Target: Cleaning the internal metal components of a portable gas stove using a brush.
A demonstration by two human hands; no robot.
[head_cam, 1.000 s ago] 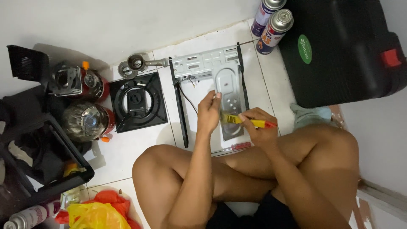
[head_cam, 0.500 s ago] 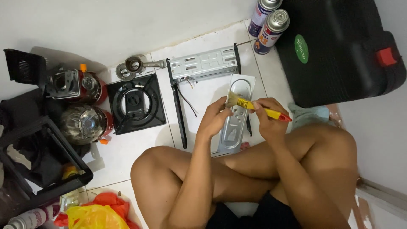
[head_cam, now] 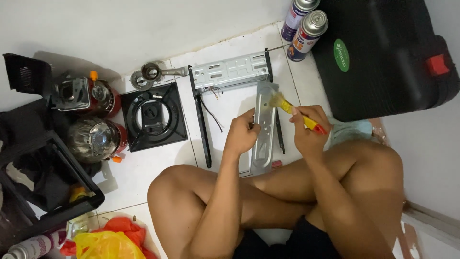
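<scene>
**Head view: metal plate held and brushed on a tiled floor**

Head view: a long grey metal plate (head_cam: pixel 263 129) is held upright-lengthwise on the white tiled floor (head_cam: pixel 158 163), between the knees of a person seated cross-legged. The plate is gripped at its left edge by the left hand (head_cam: pixel 241 135), whose fingers are curled and pressed together against the metal. A small brush with a yellow and red handle (head_cam: pixel 298 114) is pinched in the fingers of the right hand (head_cam: pixel 308 128); its bristles are laid on the plate's upper end. Just beyond the plate, a grey metal frame with black side rails (head_cam: pixel 231 72) is seen lying on the floor, loose wires trailing from it. To its left a black square burner pan (head_cam: pixel 152 117) is placed, with a round metal burner part (head_cam: pixel 148 74) above it. Two spray cans (head_cam: pixel 302 26) are stood near a black hard case (head_cam: pixel 383 52) at the upper right. At the far left, two gas canisters (head_cam: pixel 93 115) and a black crate (head_cam: pixel 43 182) are found, with a yellow bag (head_cam: pixel 103 244) below.
</scene>
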